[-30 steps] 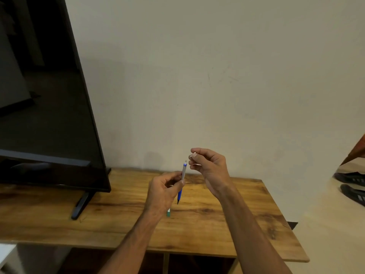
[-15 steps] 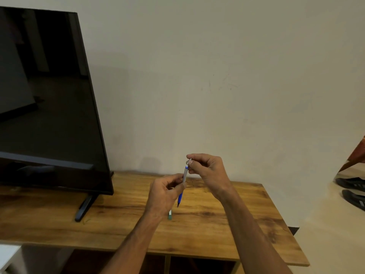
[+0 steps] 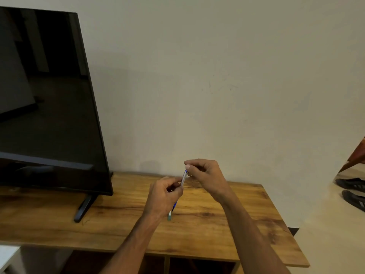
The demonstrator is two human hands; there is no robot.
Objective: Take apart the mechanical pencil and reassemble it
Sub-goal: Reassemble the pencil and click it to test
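Two hands over the middle of the tabletop [image 3: 227, 230]: left hand [image 3: 165, 196], fingers curled shut around the barrel of the mechanical pencil [image 3: 183, 178], held near-upright; right hand [image 3: 205, 175], fingertips [image 3: 187, 167] pinched at its top end. One small green-tipped part [image 3: 169, 216] lies on the wood below the left hand, near the front edge; no legible writing.

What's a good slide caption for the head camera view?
Left hand holds the mechanical pencil upright over a wooden table while the right hand pinches its top end.
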